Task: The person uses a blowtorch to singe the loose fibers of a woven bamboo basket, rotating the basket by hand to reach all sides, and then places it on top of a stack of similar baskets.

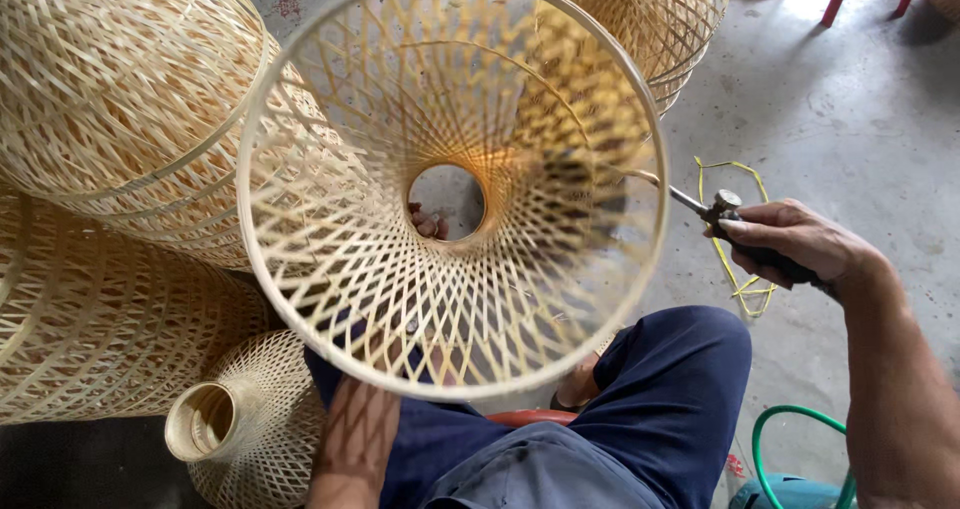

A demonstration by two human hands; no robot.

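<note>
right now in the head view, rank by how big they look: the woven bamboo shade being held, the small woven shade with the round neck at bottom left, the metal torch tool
1. Held woven bamboo shade, though it is nearest the camera.
2. Small woven shade with round neck.
3. Metal torch tool, in the right hand.

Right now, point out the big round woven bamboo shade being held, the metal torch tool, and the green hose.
big round woven bamboo shade (300, 299), head view, lower-left lattice wall.
metal torch tool (722, 207), head view, valve knob.
green hose (775, 419), head view, curved loop.
</note>
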